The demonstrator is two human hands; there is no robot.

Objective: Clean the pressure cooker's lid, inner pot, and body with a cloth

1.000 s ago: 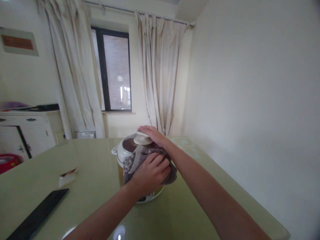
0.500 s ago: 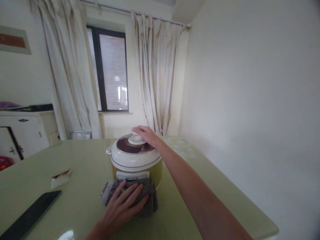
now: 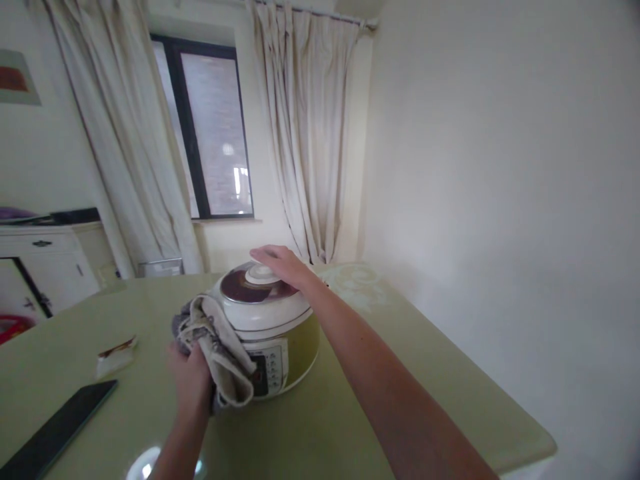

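Observation:
A round rice cooker with a white lid rim, a dark see-through lid top and a green-yellow body stands on the table. My right hand reaches across and grips the white knob on its lid; the fingertips are partly hidden behind the hand. A grey and white cloth is bunched in my left hand and pressed against the cooker's left front side. It covers part of the control panel, whose buttons show to the right of the cloth.
The pale green glossy table carries a dark flat slab and a small packet at the left. A wall runs along the right side. Behind are curtains, a window and a white cabinet.
My left hand has moved with the cloth from the cooker's front to its left side, uncovering part of the panel. The cooker has turned, its panel now facing further right. My right hand stays on the knob.

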